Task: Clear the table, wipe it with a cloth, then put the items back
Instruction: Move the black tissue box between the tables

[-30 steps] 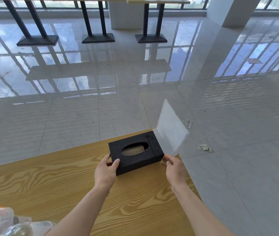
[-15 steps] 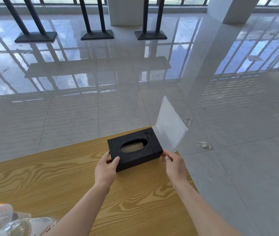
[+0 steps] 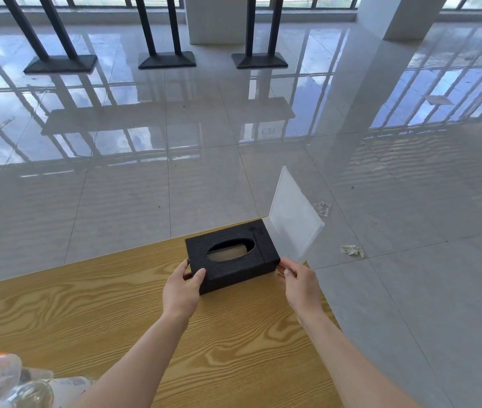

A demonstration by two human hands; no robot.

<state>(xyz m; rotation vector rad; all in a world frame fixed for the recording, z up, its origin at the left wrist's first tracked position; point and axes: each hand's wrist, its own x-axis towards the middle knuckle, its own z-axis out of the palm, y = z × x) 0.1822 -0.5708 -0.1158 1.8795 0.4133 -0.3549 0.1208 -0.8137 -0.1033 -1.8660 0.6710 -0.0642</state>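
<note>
Black box [image 3: 259, 256] in left hand [image 3: 182, 290], clear case [image 3: 292, 225] in right hand [image 3: 301, 285]

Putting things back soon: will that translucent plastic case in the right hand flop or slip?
The translucent plastic case looks stiff: pinched at one corner by the right hand, it stands unbent. Likely light, since a pinch carries it. Smooth faces might slip.

Matt, rough black box [image 3: 231, 254] — frosted plastic sheet [image 3: 292, 222] — grained wood table [image 3: 116, 304], glossy tiled floor [image 3: 204, 128].
</note>
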